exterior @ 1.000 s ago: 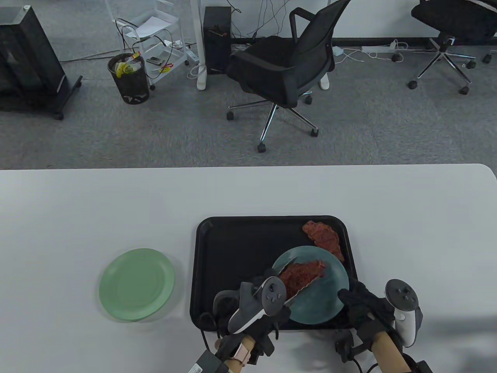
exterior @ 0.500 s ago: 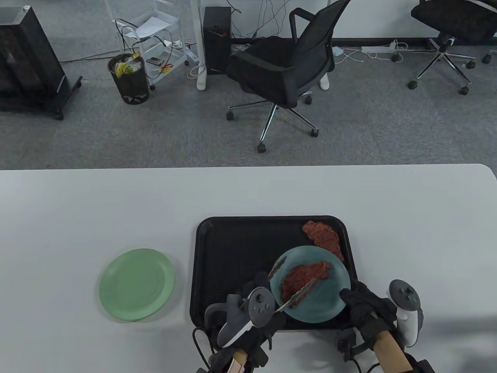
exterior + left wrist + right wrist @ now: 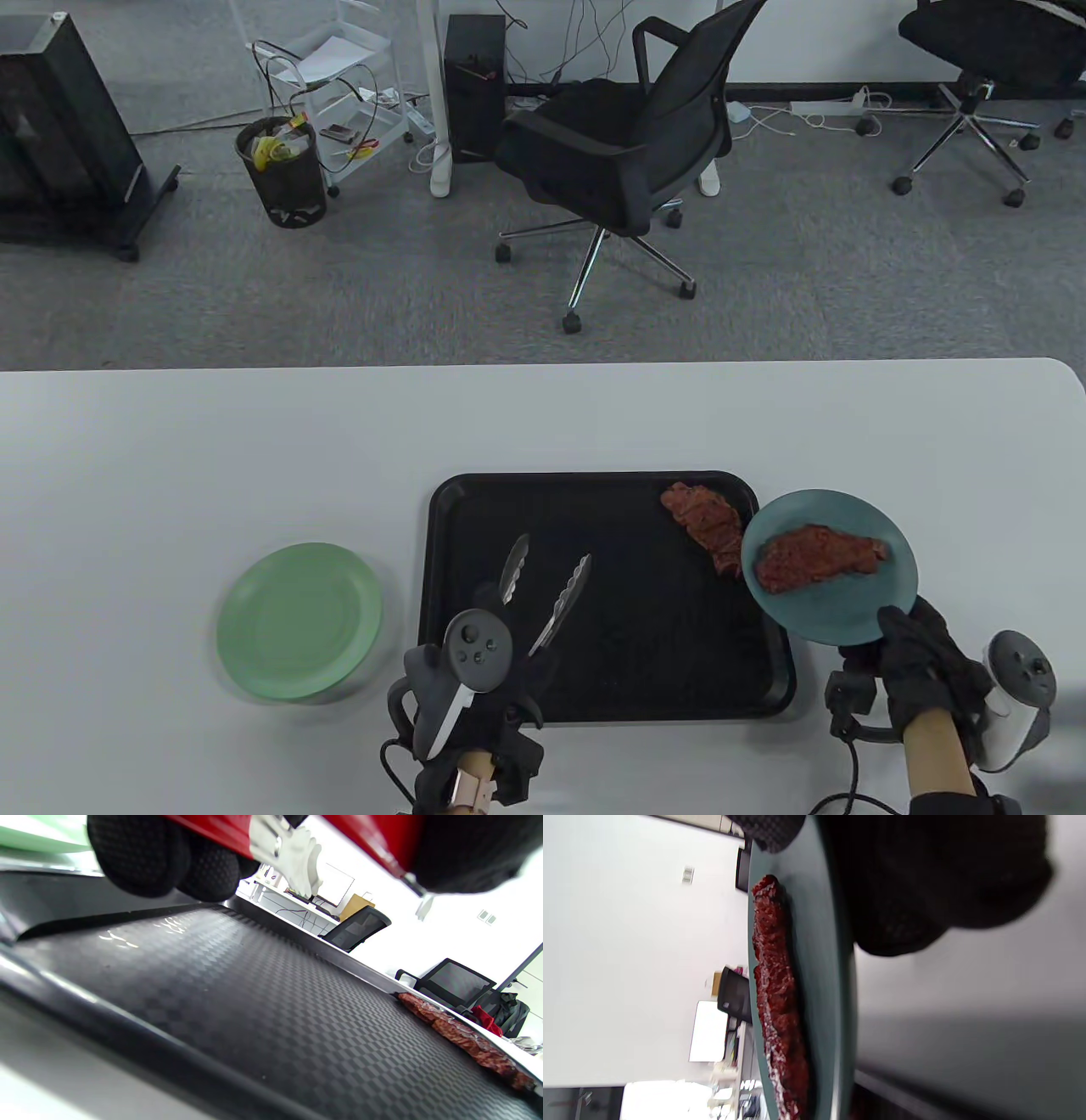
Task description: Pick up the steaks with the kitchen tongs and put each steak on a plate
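Note:
My right hand (image 3: 912, 658) grips the near rim of a teal plate (image 3: 882, 607), held above the table just right of the black tray (image 3: 475, 509). A red steak (image 3: 819, 556) lies on that plate; the right wrist view shows the steak (image 3: 778, 997) on the plate (image 3: 818, 942) edge-on. A second steak (image 3: 704, 522) lies in the tray's far right corner, also seen in the left wrist view as the steak (image 3: 462, 1037). My left hand (image 3: 484, 705) holds metal tongs (image 3: 547, 590) with red handles (image 3: 220, 832); their tips stand apart and empty over the tray's near left.
An empty green plate (image 3: 297, 620) sits on the white table (image 3: 170, 458) left of the tray. Beyond the table's far edge stand an office chair (image 3: 611, 161), a bin and a wire cart on the carpet.
The tongs let go of the steak on the teal plate and drew back left with tips apart. My right hand carried the plate with the steak rightward, off the tray.

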